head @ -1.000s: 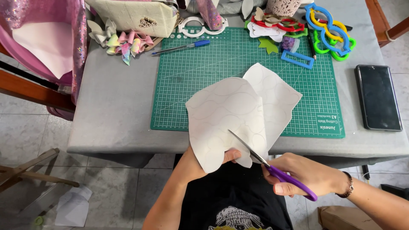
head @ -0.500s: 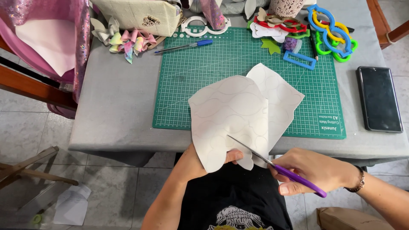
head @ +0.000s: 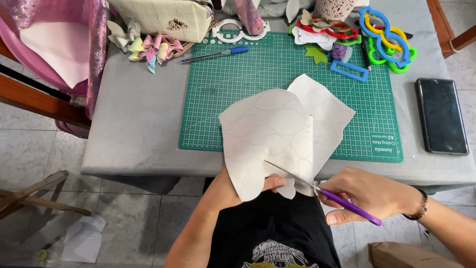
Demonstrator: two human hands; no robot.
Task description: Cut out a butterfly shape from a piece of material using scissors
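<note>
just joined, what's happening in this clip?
A person is cutting a white sheet marked with traced shapes. The left hand holds the sheet's lower edge up over the green cutting mat, while the right hand works purple-handled scissors, blades into the sheet's bottom edge. A phone, a blue pen and plastic stencils lie on the table.

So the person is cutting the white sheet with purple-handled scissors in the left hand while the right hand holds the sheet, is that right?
Not quite: the hands are swapped. The head view shows the purple-handled scissors in the right hand, while the left hand holds the white sheet from below. The rest stands: the blades are cutting into the sheet's lower edge.
</note>
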